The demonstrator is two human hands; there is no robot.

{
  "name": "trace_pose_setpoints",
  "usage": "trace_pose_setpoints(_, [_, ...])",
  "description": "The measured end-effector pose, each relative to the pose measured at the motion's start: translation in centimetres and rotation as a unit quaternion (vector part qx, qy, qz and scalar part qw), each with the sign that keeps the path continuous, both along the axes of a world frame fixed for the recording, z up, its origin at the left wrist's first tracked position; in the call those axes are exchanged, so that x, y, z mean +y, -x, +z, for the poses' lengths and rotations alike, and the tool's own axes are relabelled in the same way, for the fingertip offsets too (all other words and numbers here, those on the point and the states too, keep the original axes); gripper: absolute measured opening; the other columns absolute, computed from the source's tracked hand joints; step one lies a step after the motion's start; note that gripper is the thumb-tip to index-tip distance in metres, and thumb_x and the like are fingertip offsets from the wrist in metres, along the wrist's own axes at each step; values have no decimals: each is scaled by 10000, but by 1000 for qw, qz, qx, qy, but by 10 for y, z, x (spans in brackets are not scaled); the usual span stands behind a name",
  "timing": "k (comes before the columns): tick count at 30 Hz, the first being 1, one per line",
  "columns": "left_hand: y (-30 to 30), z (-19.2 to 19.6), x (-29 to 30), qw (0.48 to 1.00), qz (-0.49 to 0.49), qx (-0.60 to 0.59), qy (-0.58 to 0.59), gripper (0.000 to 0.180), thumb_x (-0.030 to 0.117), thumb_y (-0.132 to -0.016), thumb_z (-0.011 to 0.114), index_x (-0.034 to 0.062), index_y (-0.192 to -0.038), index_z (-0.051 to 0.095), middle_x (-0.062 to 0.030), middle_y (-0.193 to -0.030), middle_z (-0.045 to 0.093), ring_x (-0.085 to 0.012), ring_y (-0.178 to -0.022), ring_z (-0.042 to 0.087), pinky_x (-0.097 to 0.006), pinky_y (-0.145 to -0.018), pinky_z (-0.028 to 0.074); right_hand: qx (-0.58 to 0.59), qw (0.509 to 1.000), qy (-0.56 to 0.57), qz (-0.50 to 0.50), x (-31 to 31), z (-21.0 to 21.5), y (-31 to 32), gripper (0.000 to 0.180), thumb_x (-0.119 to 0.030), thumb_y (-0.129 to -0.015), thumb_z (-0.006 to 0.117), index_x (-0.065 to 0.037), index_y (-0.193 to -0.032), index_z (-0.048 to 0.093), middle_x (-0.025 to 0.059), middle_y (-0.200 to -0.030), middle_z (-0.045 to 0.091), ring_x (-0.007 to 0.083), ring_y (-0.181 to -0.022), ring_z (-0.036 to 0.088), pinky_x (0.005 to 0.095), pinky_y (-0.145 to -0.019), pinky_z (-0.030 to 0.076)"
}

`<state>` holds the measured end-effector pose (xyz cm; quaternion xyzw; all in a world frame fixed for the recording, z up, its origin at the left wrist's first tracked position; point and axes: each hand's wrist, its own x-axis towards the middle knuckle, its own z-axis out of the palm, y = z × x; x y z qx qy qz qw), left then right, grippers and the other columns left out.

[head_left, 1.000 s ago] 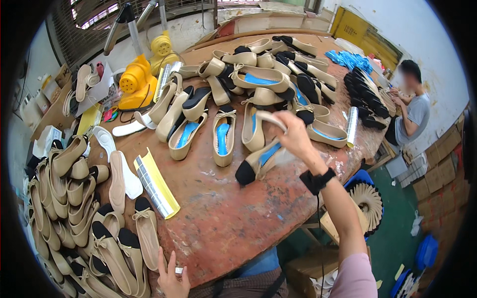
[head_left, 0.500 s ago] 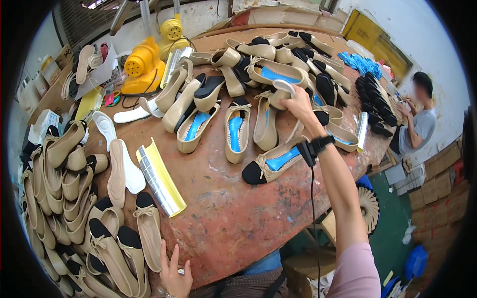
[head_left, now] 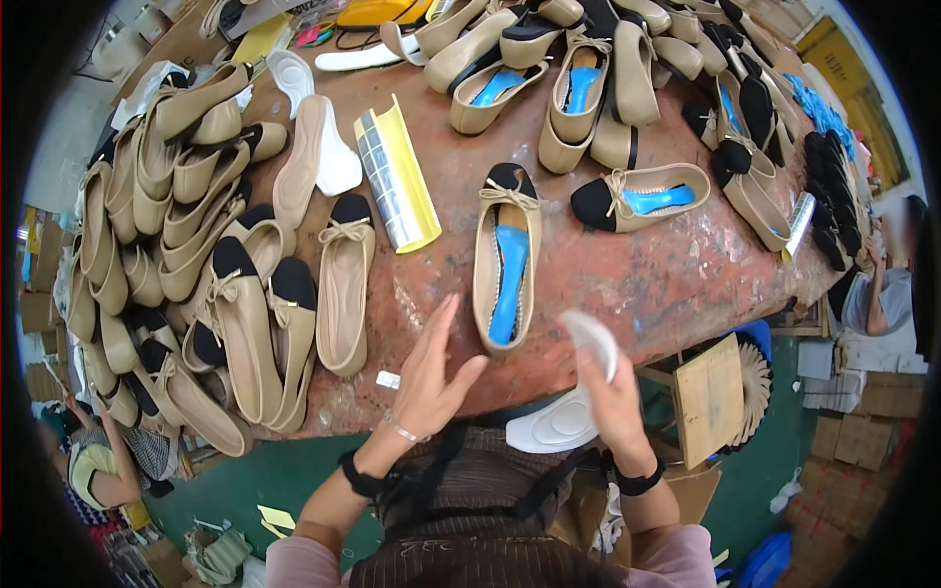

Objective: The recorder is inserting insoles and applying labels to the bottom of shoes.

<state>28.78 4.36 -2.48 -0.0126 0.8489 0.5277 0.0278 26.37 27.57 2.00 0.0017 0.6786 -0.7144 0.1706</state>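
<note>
A white insole [head_left: 552,427] is gripped in my right hand [head_left: 613,402] at the table's front edge. Its heel part curves up above the fingers, blurred by motion. My left hand [head_left: 431,367] is empty, fingers and thumb apart, left of a beige ballet flat [head_left: 530,279] with a black toe and a bow. That flat lies with its toe pointing away from me, and a blue strip [head_left: 508,284] lies inside it. To its right, another such flat [head_left: 662,181] lies sideways, also with a blue strip inside. By my left hand a small white label [head_left: 388,379] lies on the table.
Beige flats [head_left: 176,235] are heaped at the left, and more [head_left: 578,88] lie at the back. A yellow-backed sticker sheet [head_left: 397,181], a beige insole [head_left: 301,162] and white insoles lie between. A co-worker [head_left: 887,284] sits at the right; a wooden board [head_left: 710,402] stands below the table edge.
My right hand has come back from the far shoes to the front edge with the white insole. My left hand has moved right and up, beside the flat. The whole view has shifted.
</note>
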Motion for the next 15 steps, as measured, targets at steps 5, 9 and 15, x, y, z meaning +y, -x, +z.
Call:
trace_pose_setpoints(5, [12,-13,40,977,-6,104,188,778,349,-777,825,101,-1436,495,-263,-1562,307,-439,-1306,505,-454,-1017,484,-213,946,234,-69,22,-25,-25,692,-548,-1060,308,6,-1470,371,115,-940,633,161,-711,570,388,-711,590])
trace_pose_setpoints(9, [13,-28,57,988,53,106,101,285,202,-744,831,55,-977,758,-275,-1531,370,-427,-1234,582,-433,-996,501,-246,926,276,-77,24,-28,-53,558,-416,-1064,425,24,-1408,438,107,-1026,616,149,-786,569,419,-762,614])
trace_pose_setpoints(15, [-29,0,-22,996,-34,87,7,128,27,-746,781,1,-862,734,-254,-1451,505,-398,-1222,607,-391,-977,510,-137,965,207,-87,30,-25,-50,595,-440,-1088,321,71,-1338,495,158,-1185,629,149,-842,597,381,-809,600])
